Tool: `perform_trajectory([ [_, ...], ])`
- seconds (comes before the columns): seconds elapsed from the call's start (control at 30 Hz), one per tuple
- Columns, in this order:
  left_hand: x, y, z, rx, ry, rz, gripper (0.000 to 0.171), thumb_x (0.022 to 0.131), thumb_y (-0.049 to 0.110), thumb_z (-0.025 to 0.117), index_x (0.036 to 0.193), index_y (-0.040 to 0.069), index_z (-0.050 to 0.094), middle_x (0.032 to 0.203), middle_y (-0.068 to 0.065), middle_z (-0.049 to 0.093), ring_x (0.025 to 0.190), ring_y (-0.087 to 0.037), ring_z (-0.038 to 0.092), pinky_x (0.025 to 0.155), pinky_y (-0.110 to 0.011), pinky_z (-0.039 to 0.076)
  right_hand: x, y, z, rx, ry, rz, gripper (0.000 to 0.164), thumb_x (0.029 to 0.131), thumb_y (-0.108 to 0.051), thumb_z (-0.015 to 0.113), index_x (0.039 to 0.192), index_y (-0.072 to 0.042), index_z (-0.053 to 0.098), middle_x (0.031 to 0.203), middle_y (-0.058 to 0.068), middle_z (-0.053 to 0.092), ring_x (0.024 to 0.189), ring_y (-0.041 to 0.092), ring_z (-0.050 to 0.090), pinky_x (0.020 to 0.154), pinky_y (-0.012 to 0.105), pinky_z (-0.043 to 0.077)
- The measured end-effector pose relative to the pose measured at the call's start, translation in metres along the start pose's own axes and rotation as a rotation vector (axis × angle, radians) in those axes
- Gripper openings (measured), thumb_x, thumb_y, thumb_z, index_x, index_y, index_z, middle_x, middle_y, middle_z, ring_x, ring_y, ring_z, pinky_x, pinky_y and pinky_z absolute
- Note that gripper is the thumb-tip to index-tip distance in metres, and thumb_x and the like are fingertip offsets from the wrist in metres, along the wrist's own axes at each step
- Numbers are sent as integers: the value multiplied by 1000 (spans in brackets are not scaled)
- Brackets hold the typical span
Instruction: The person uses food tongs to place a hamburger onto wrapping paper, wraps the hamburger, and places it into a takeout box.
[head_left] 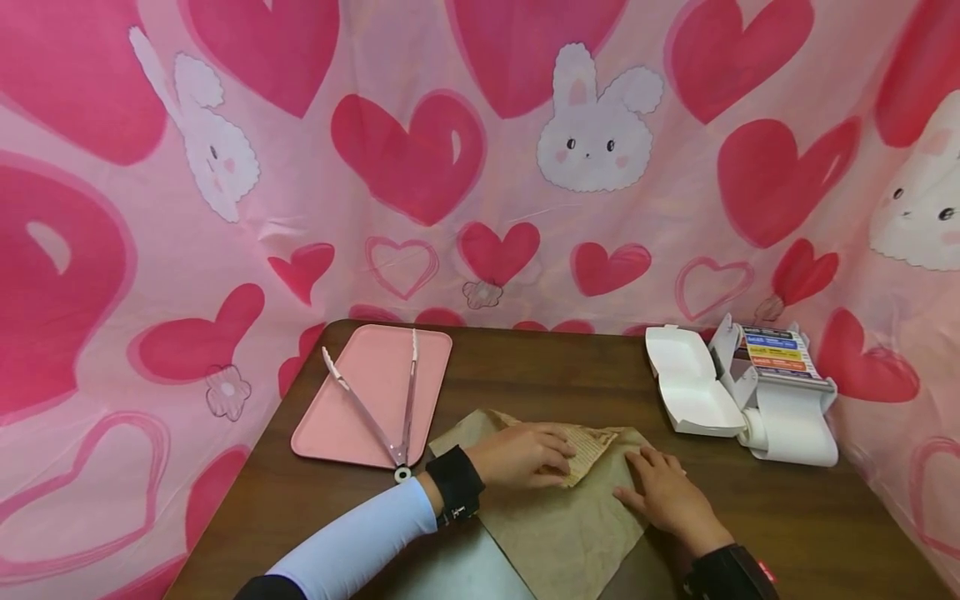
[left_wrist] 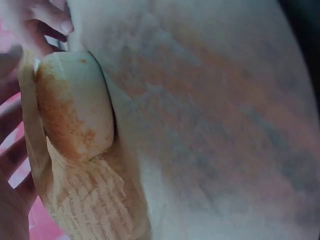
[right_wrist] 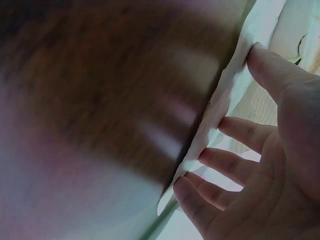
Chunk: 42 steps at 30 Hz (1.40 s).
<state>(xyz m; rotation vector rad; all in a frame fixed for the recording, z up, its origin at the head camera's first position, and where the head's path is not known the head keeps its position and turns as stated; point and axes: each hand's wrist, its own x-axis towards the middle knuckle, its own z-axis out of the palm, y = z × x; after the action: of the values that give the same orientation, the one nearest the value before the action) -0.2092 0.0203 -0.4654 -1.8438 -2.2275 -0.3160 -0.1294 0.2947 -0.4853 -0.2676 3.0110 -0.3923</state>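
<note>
A brown sheet of food wrapping paper [head_left: 558, 533] lies on the table, its printed far corner [head_left: 592, 446] folded toward the person. In the left wrist view a browned bread bun [left_wrist: 75, 107] rests against the printed paper; from the head it is hidden. My left hand [head_left: 521, 457] lies over the fold with fingers curled at the paper. My right hand [head_left: 667, 496] touches the sheet's right side with spread fingers. In the right wrist view its fingertips [right_wrist: 210, 155] line up along the paper's edge. Which hand's fingers show at the left wrist view's left edge, I cannot tell.
Metal tongs [head_left: 408, 408] lie spread on a pink tray [head_left: 315, 433] at the left. An opened white takeout box [head_left: 701, 408] stands at the back right beside a label dispenser [head_left: 783, 375] with a white roll. A pale sheet [head_left: 457, 567] lies under the wrapping paper.
</note>
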Motion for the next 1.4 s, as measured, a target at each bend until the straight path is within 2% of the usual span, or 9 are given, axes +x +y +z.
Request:
perform_trajectory([
  [0.2, -2, 1, 4, 31, -37, -45, 19, 100, 40, 64, 106, 29, 79, 125, 11, 69, 125, -9, 56, 110, -31, 41, 0, -1, 0, -1, -11, 2, 69, 92, -46, 71, 138, 3, 55, 143, 34, 46, 127, 60, 43, 95, 71, 42],
  [0.3, 0, 1, 4, 32, -42, -67, 16, 100, 37, 65, 105, 31, 79, 124, 12, 69, 121, -8, 56, 108, -29, 42, 0, -1, 0, 4, -8, 2, 69, 92, -46, 71, 138, 3, 56, 143, 34, 46, 127, 60, 43, 95, 71, 42],
  [0.43, 1, 3, 8, 36, -27, -102, 14, 96, 39, 69, 105, 32, 76, 123, 11, 65, 114, -8, 55, 96, -23, 45, -1, 0, 1, 14, -7, 2, 69, 92, -46, 71, 138, 3, 55, 143, 34, 46, 127, 60, 42, 94, 71, 42],
  [0.53, 1, 6, 12, 66, -30, -136, 23, 93, 42, 72, 112, 30, 71, 128, 7, 60, 117, -10, 53, 91, -25, 47, -1, 1, 1, 24, -13, 8, 69, 92, -46, 71, 138, 3, 55, 144, 34, 45, 128, 60, 41, 95, 70, 42],
  [0.7, 1, 9, 15, 81, -42, -229, 55, 90, 46, 74, 136, 22, 59, 142, 3, 54, 129, -13, 49, 98, -30, 49, 0, 1, 0, 22, -9, 15, 71, 91, -48, 72, 138, 2, 55, 143, 34, 46, 127, 59, 42, 94, 70, 44],
  [0.8, 1, 10, 16, 59, -53, -286, 64, 89, 48, 75, 143, 20, 54, 147, 2, 51, 132, -15, 47, 104, -30, 45, 0, 1, 0, 15, -2, 20, 72, 89, -49, 73, 138, 0, 56, 142, 33, 47, 127, 58, 43, 93, 69, 44],
  [0.9, 1, 10, 15, 37, -65, -323, 64, 90, 49, 75, 144, 24, 54, 149, 1, 50, 133, -16, 46, 108, -31, 42, 0, 1, 0, 23, 2, 26, 73, 89, -50, 74, 139, 0, 56, 143, 32, 47, 128, 57, 43, 94, 70, 44],
  [1.13, 0, 14, 11, -55, -131, -435, 62, 90, 45, 75, 146, 32, 53, 153, 4, 47, 140, -22, 42, 111, -57, 38, 0, 1, 1, 44, -3, 44, 74, 88, -51, 74, 139, 0, 56, 142, 31, 45, 129, 56, 42, 95, 68, 44],
  [1.4, 1, 15, 11, -50, -129, -443, 61, 90, 44, 75, 145, 32, 53, 153, 4, 47, 141, -24, 43, 108, -62, 40, 2, 4, -3, 33, -27, 72, 89, 86, -59, 72, 144, 4, 50, 143, 31, 46, 129, 54, 41, 97, 67, 42],
])
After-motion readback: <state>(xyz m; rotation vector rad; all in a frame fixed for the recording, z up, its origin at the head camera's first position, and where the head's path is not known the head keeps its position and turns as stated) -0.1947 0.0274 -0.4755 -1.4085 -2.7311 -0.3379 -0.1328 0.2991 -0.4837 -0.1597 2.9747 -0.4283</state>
